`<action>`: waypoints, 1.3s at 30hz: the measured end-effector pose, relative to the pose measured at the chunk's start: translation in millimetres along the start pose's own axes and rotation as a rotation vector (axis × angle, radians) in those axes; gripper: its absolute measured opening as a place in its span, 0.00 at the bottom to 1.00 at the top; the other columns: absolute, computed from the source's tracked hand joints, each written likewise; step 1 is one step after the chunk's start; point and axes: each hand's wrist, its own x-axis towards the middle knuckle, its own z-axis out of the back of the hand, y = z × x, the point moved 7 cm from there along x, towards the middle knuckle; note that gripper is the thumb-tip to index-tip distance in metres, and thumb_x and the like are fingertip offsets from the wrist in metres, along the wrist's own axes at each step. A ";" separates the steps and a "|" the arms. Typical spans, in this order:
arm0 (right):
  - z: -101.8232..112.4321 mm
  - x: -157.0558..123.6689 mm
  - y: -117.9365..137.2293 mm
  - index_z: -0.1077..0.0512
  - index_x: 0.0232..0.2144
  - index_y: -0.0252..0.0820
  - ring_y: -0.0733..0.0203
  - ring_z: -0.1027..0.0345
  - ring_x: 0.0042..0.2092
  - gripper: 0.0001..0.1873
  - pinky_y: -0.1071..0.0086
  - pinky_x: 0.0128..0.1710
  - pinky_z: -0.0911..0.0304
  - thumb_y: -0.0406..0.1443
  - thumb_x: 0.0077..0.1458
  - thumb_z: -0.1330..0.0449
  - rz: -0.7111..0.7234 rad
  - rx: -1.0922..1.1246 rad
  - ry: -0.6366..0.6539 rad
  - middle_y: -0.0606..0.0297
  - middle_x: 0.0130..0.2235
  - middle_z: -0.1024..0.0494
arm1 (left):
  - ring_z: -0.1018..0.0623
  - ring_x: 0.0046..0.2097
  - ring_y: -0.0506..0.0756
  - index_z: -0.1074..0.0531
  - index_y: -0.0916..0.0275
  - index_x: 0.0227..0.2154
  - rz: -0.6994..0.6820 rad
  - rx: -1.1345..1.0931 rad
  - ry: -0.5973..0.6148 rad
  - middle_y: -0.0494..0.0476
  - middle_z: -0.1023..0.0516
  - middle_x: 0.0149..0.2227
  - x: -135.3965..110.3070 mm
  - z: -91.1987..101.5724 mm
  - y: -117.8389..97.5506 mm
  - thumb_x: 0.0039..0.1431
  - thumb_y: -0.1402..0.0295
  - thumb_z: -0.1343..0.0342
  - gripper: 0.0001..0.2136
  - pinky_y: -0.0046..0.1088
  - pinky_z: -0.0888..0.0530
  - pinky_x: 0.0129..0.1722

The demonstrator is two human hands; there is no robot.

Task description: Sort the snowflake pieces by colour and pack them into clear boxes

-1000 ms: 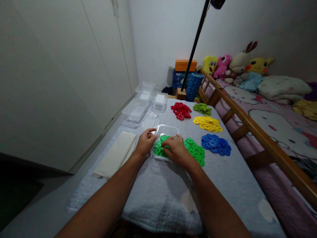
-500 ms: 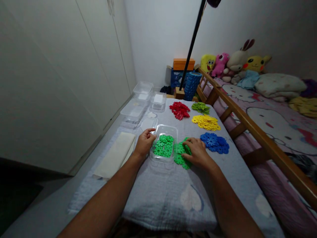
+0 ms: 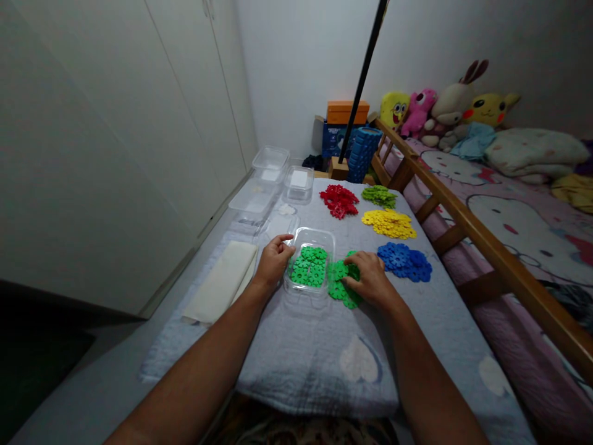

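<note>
In front of me a clear plastic container (image 3: pixel 319 232) holds several green flower-shaped interlocking discs (image 3: pixel 309 266) lying flat at its bottom. My left hand (image 3: pixel 274 261) is closed at the container's left rim, thumb and fingers against its edge. On the container's right side, a loose pile of the same green discs (image 3: pixel 341 295) lies on the cloth. My right hand (image 3: pixel 369 277) reaches over this pile with thumb and fingertips closed on a green disc (image 3: pixel 340 270); the fingers partly cover the pile.
Red (image 3: pixel 339 201), lime (image 3: pixel 378 196), yellow (image 3: pixel 390 224) and blue disc piles (image 3: pixel 405 262) lie behind and to the right. Clear containers (image 3: pixel 252 196) stand at the back left. A folded cream cloth (image 3: pixel 222 281) lies left. A wooden bed rail (image 3: pixel 456 216) borders the right.
The view has shifted slightly. My right hand's fingertips have closed on a green disc, which is now lifted a little at the pile's left side. My left hand stays at the container.
</note>
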 end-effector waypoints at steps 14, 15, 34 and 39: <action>31.0 6.0 15.2 0.26 0.43 0.46 0.47 0.32 0.53 0.13 0.52 0.56 0.41 0.38 0.54 0.36 0.091 0.277 -0.303 0.57 0.47 0.23 | 0.43 0.22 0.46 0.26 0.65 0.43 0.001 0.019 -0.004 0.40 0.42 0.20 0.0 0.6 -0.9 0.45 0.63 0.37 0.20 0.24 0.46 0.24; 29.2 7.3 23.2 0.25 0.44 0.46 0.47 0.33 0.54 0.14 0.52 0.57 0.41 0.38 0.53 0.36 0.105 0.275 -0.280 0.57 0.49 0.24 | 0.43 0.22 0.46 0.26 0.65 0.43 -0.001 0.019 -0.003 0.40 0.42 0.20 0.3 0.5 -0.5 0.45 0.63 0.37 0.20 0.24 0.46 0.24; -6.5 11.5 55.9 0.22 0.43 0.44 0.34 0.59 0.72 0.15 0.35 0.68 0.63 0.38 0.51 0.36 0.066 0.075 -0.028 0.53 0.70 0.41 | 0.43 0.22 0.46 0.27 0.65 0.43 -0.004 0.008 -0.004 0.39 0.41 0.20 -2.6 -0.8 -2.1 0.46 0.63 0.37 0.21 0.24 0.45 0.25; 12.0 9.1 28.0 0.22 0.44 0.45 0.41 0.51 0.70 0.14 0.43 0.67 0.53 0.41 0.57 0.40 0.039 0.164 -0.233 0.53 0.67 0.37 | 0.42 0.23 0.47 0.28 0.65 0.44 -0.005 0.034 0.009 0.40 0.41 0.20 -2.0 -0.2 0.0 0.46 0.62 0.38 0.21 0.24 0.45 0.25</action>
